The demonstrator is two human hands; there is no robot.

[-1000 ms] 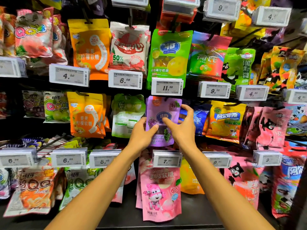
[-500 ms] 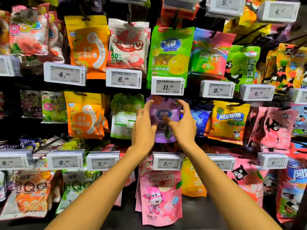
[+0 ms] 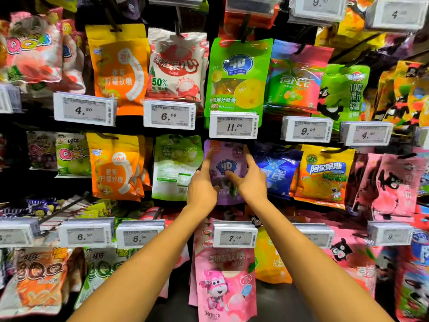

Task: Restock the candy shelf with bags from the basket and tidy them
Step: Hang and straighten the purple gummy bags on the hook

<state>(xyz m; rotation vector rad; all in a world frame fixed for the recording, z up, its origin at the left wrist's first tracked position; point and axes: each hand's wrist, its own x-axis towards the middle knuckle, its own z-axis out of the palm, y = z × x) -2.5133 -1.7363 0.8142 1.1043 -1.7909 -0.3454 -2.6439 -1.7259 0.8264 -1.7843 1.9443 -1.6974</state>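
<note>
- Across the candy shelf point(image 3: 276, 300), bags hang in rows on black pegs point(image 3: 65, 206) above a dark base. A white price tag fronts each peg.
- Middle row, centre: the purple 4D bag point(image 3: 226, 159) sits directly under the 11.99 tag point(image 3: 233, 125), between a green-and-white bag point(image 3: 176, 168) and a blue Halls bag point(image 3: 276, 173).
- Left hand point(image 3: 202, 189) pinches the bag's left edge and right hand point(image 3: 253, 182) its right edge. Each thumb lies on the front with the forefinger straight up.
- Hidden: the bag's top edge and its peg, both behind the tag. Whether it is hooked on cannot be told. The remaining fingers are out of sight.
- Outer bags are blurred and cut by the frame.
- Legible: the green 4D bag point(image 3: 239, 73) above reads "99%". Tags read 4.50, 6.09, 9.00, 6.50 and 5.50, and the 7.00 tag point(image 3: 234, 238) sits below the hands.
</note>
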